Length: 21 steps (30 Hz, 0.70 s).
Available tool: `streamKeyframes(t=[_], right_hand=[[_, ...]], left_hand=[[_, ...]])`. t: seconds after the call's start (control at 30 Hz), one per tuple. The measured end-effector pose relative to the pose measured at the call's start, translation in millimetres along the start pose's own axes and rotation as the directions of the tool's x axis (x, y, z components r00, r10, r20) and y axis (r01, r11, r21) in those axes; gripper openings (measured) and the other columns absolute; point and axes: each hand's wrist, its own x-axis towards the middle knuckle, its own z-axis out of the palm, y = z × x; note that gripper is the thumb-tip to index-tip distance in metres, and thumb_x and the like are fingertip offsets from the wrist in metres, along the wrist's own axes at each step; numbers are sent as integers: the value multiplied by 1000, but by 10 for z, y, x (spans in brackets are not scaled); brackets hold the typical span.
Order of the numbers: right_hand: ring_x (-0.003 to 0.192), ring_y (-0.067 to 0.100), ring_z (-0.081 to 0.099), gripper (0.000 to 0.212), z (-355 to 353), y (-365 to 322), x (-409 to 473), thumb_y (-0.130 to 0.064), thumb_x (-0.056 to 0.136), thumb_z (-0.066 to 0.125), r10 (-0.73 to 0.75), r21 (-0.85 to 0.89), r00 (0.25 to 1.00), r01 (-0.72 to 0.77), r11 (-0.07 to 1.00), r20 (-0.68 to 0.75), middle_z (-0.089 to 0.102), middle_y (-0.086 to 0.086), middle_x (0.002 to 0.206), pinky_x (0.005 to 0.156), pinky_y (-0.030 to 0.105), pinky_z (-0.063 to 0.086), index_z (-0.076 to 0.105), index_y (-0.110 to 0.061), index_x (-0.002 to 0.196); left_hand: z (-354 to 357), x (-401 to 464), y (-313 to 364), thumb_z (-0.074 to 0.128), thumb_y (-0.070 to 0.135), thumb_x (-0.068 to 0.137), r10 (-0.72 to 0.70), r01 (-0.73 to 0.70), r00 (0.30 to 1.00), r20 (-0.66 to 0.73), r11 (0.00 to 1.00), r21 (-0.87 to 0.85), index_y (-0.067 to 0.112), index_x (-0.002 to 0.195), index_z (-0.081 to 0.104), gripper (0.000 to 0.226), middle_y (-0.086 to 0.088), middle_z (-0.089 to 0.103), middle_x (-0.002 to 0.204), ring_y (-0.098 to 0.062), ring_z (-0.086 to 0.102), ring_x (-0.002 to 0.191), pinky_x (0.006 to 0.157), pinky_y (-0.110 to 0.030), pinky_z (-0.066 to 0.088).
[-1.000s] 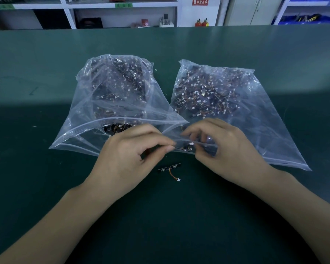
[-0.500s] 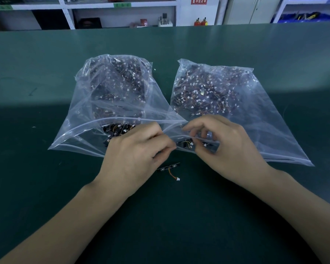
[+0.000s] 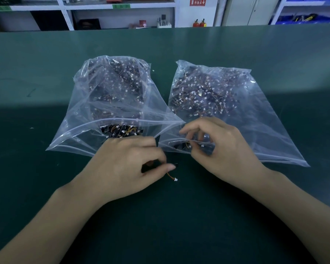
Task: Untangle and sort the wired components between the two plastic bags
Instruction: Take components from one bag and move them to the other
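The left hand (image 3: pixel 126 164) is pinching a wired part (image 3: pixel 172 177) on the bench (image 3: pixel 46 187); the right hand (image 3: pixel 223 149) is pinching the right bag (image 3: pixel 265 130) at its mouth.

Two clear plastic bags lie side by side on the green worktop (image 3: pixel 46 187), both stuffed with small black boards trailing orange wires and white plugs. The left bag (image 3: pixel 95 119) gapes open toward the person; the right bag (image 3: pixel 255 119) lies flatter. The left hand (image 3: pixel 126 168) curls over a loose wired component (image 3: pixel 172 177) on the worktop, fingertips touching it, its plug poking out. The right hand (image 3: pixel 223 149) pinches the right bag's mouth, where more components show.
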Motion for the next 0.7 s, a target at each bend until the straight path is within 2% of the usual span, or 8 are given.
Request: streamKeyframes(t=[0.13,0.3,0.43,0.5,0.6,0.7], right_hand=[[90,11,62,37,9,-1,3,4,82,74,-13,-7,1000,14,1000,9,65,-14,95,80,35,55,74,-21,109],[89,11,61,34,18,2,3,1,82,74,-24,-20,1000,24,1000,13,64,-13,96,79,36,55,74,-21,107],[92,13,63,19,32,3,-2,-6,92,73,-52,18,999,51,999,16,67,-8,100,82,37,55,76,-18,107],[94,14,64,10,36,-3,-1,-14,99,70,-54,62,998,52,997,17,68,-8,99,83,38,55,77,-16,106],[93,16,64,9,41,-12,-5,-19,102,69,-47,112,999,45,993,21,69,-7,95,82,39,53,77,-15,100],[89,18,64,8,52,-25,-4,-20,100,72,-38,162,999,37,986,5,69,-6,89,79,34,51,76,-14,96]], left_hand=[[-121,-23,-118,67,65,91,34,-36,995,97,999,12,44,94,80,24,23,63,82,3,60,71,58,-15,39],[-97,-9,-97,73,51,89,47,-46,994,100,999,-9,42,85,82,13,21,65,78,2,54,62,52,-19,41],[-78,1,-38,72,40,93,10,-9,1000,24,1000,-29,35,87,76,9,23,62,81,2,44,64,58,-12,34],[-62,6,3,65,38,99,-21,19,999,-42,999,-50,32,90,70,12,26,58,79,1,45,63,58,-14,36],[-37,9,60,55,40,100,-98,87,988,-120,992,-92,29,93,62,15,30,46,69,-1,45,57,54,-19,37],[-26,-2,81,52,41,101,-122,106,981,-150,988,-110,29,94,59,16,22,48,66,-10,49,57,50,-30,43]])
